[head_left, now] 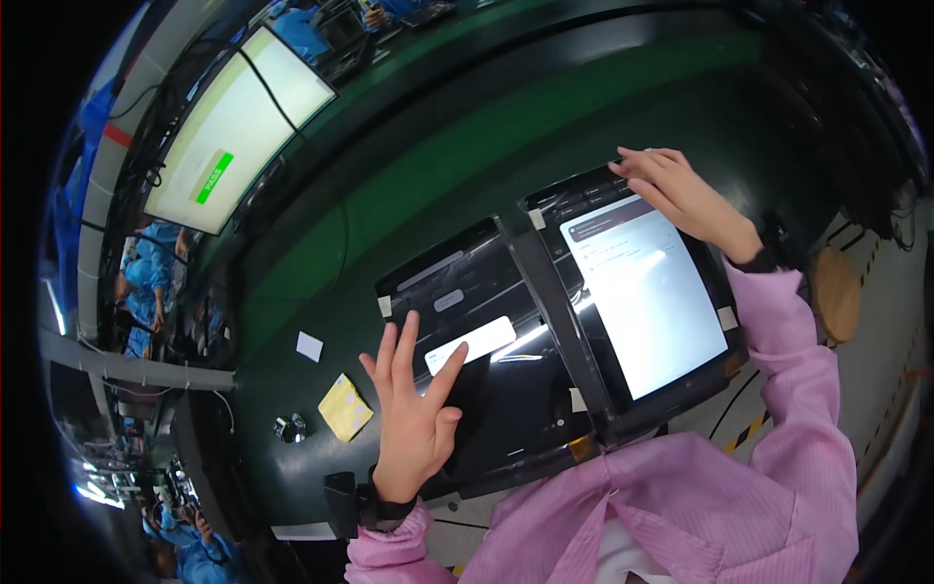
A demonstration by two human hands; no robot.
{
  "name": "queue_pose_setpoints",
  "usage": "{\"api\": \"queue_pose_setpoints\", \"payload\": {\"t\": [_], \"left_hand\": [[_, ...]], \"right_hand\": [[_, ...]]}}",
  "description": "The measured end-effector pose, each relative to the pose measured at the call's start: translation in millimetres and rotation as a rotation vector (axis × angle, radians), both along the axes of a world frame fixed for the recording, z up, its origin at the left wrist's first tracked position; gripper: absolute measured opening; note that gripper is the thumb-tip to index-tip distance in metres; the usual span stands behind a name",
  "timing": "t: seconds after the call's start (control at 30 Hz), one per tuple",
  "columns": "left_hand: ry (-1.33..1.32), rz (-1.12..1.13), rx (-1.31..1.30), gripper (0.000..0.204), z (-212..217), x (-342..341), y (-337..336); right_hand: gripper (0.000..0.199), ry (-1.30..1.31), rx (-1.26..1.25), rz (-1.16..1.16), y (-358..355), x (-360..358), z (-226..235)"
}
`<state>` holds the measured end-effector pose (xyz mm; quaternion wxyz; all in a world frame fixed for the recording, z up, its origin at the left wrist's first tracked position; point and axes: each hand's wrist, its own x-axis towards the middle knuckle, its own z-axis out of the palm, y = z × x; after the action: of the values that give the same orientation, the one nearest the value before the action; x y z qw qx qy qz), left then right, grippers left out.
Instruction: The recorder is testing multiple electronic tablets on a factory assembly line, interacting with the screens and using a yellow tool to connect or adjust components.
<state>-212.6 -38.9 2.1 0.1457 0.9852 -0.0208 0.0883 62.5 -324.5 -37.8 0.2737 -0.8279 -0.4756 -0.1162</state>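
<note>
Two dark touchscreen tablets lie side by side before me in black frames. The left tablet [486,409] has a mostly black screen with a white pop-up box [491,336] on it. Over its left part my left hand [409,409] is spread, index fingertip at the box; whether it touches the glass I cannot tell. A white page with a dark banner lights the right tablet [647,302]. My right hand [681,190] is over that tablet's upper right corner, palm down, fingers stretched out, with nothing seen in it. Small pale tape pieces stick to both frames.
A yellow pad [344,408], a white slip [309,346] and a small shiny round object [289,427] lie left on the dark green table [389,234]. A monitor [243,127] stands far left. A round wooden stool [837,294] is at right. People in blue work beyond.
</note>
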Motion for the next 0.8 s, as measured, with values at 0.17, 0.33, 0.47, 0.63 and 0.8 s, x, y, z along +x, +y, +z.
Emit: {"api": "queue_pose_setpoints", "payload": {"t": [0.17,0.33,0.47,0.63,0.8], "left_hand": [[0.036,-0.048,-0.030,0.062,-2.9,3.1,-2.6],[0.061,-0.168,0.047,0.042,-10.1,16.1,-6.8],[0.095,-0.188,0.076,0.042,-14.4,27.0,-11.3],[0.013,-0.084,0.038,0.059,-8.4,18.3,-9.5],[0.030,-0.036,0.020,0.058,-7.0,15.2,-13.1]], "right_hand": [[0.024,0.355,-0.105,0.000,-40.5,-66.3,35.1],[0.046,0.578,0.378,-0.304,-70.6,-124.5,3.9],[0.064,0.838,0.493,-0.199,-88.9,-148.6,-24.4],[0.068,0.791,0.501,-0.175,-81.6,-152.0,-27.3],[0.066,0.778,0.501,-0.193,-85.5,-153.5,-30.1]]}}
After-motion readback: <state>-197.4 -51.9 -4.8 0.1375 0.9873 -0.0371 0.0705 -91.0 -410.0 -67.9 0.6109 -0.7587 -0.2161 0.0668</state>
